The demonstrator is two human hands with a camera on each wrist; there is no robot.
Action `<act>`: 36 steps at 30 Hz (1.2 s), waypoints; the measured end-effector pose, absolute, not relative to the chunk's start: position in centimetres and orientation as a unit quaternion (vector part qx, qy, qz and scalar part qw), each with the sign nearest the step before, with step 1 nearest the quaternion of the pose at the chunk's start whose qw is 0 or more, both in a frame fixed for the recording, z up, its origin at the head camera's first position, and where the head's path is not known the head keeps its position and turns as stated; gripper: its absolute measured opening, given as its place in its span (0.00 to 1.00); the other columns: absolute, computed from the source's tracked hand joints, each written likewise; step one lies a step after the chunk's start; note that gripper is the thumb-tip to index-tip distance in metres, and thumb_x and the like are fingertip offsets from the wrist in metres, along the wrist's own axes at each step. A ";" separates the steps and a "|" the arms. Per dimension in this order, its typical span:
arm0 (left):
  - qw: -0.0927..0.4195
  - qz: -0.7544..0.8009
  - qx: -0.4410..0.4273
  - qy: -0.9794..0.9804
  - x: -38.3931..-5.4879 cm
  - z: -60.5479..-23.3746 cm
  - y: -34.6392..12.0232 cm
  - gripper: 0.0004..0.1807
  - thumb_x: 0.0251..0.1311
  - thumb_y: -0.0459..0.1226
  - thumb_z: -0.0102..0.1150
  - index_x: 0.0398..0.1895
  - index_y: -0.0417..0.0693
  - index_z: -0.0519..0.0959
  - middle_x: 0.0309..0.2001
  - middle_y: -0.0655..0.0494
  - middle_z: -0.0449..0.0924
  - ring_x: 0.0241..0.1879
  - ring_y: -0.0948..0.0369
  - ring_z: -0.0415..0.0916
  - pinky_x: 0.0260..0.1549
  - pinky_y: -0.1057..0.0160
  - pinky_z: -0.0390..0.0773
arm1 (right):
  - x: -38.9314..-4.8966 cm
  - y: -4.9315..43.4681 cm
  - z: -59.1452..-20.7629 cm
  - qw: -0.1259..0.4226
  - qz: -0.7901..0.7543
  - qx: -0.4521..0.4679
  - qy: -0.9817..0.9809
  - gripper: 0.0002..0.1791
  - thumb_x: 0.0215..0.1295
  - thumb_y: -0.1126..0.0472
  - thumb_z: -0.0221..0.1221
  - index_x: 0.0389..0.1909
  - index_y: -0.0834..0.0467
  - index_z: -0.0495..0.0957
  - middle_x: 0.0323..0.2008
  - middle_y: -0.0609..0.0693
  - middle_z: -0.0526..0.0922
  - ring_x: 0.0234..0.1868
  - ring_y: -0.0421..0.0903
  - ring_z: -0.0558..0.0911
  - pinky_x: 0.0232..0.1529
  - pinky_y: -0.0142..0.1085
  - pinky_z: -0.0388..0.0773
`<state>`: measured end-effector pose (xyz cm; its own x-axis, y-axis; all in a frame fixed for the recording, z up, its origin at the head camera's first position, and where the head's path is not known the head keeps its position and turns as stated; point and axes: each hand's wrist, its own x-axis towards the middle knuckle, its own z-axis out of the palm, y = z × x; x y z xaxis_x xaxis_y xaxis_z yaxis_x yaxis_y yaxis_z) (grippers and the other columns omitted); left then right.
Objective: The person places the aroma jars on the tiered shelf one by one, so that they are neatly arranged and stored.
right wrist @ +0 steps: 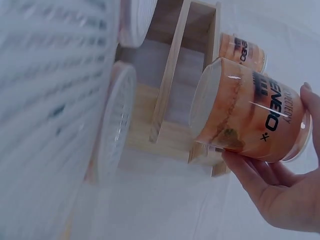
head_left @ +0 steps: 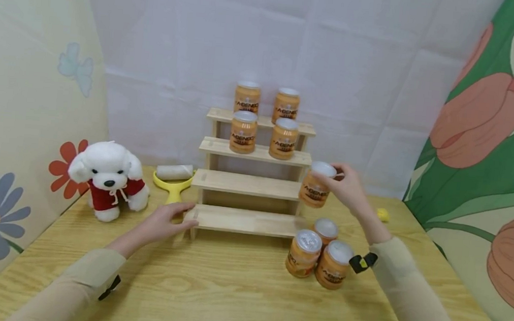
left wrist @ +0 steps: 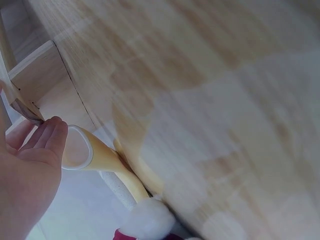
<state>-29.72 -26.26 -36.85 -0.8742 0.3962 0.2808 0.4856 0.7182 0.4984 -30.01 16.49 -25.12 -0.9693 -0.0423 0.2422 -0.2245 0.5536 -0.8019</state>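
My right hand (head_left: 346,186) grips an orange can (head_left: 315,190) with a pale lid near its top, off the table, by the right end of the wooden step rack (head_left: 245,184). In the right wrist view, fingers and thumb span the held can (right wrist: 255,112). At the rack's lowest step, my left hand (head_left: 164,224) holds the left end, and its fingertips meet the board's corner (left wrist: 30,111) in the left wrist view. Two matching cans (head_left: 247,98) stand on the top step, two more cans (head_left: 243,134) on the step below. The two lower steps carry no cans.
Three orange cans (head_left: 331,266) stand close together on the table at the rack's right front. A white plush dog (head_left: 111,173) in red sits at left, beside a yellow-handled roller (head_left: 174,178). A small yellow object (head_left: 382,215) lies behind my right forearm.
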 end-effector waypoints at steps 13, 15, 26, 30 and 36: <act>0.073 -0.287 -0.238 -0.925 -29.6 -36.7 -26.1 0.34 0.60 0.50 0.59 0.61 0.34 0.70 0.60 0.37 0.71 0.61 0.41 0.67 0.58 0.43 0.68 | -31.1 11.6 -24.5 0.108 0.506 0.098 -0.850 0.35 0.55 0.48 0.66 0.59 0.62 0.68 0.49 0.57 0.74 0.45 0.49 0.76 0.38 0.34 0.76; 0.073 -0.288 -0.239 -0.924 -29.7 -36.7 -26.1 0.34 0.60 0.50 0.59 0.61 0.34 0.70 0.60 0.37 0.71 0.61 0.41 0.67 0.58 0.43 0.68 | -31.2 10.9 -24.5 0.109 0.516 0.105 -0.843 0.34 0.55 0.49 0.66 0.58 0.62 0.69 0.48 0.56 0.75 0.43 0.48 0.76 0.38 0.33 0.76; 0.074 -0.289 -0.238 -0.924 -29.6 -36.9 -26.1 0.33 0.60 0.49 0.60 0.61 0.33 0.70 0.59 0.36 0.71 0.60 0.42 0.68 0.58 0.44 0.69 | -32.0 7.2 -25.2 0.092 0.530 0.134 -0.832 0.31 0.54 0.50 0.67 0.55 0.61 0.71 0.45 0.57 0.76 0.41 0.48 0.76 0.37 0.35 0.79; 0.077 -0.289 -0.239 -0.924 -29.7 -37.1 -26.1 0.33 0.59 0.48 0.60 0.60 0.33 0.70 0.59 0.36 0.72 0.60 0.42 0.68 0.58 0.44 0.69 | -32.2 6.2 -25.4 0.089 0.523 0.140 -0.836 0.32 0.54 0.50 0.67 0.57 0.61 0.70 0.47 0.57 0.77 0.43 0.49 0.77 0.38 0.35 0.79; 0.076 -0.294 -0.240 -0.922 -29.6 -36.8 -26.2 0.33 0.60 0.48 0.60 0.61 0.33 0.70 0.60 0.36 0.71 0.59 0.42 0.69 0.57 0.44 0.70 | -32.6 4.8 -25.5 0.072 0.519 0.132 -0.841 0.38 0.53 0.46 0.67 0.61 0.60 0.67 0.50 0.55 0.77 0.48 0.49 0.77 0.42 0.36 0.80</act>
<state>-29.62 -26.15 -36.76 -0.8735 0.3976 0.2809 0.4869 0.7122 0.5057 -32.64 4.82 -25.47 -0.9548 -0.1464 0.2586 -0.2968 0.4256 -0.8548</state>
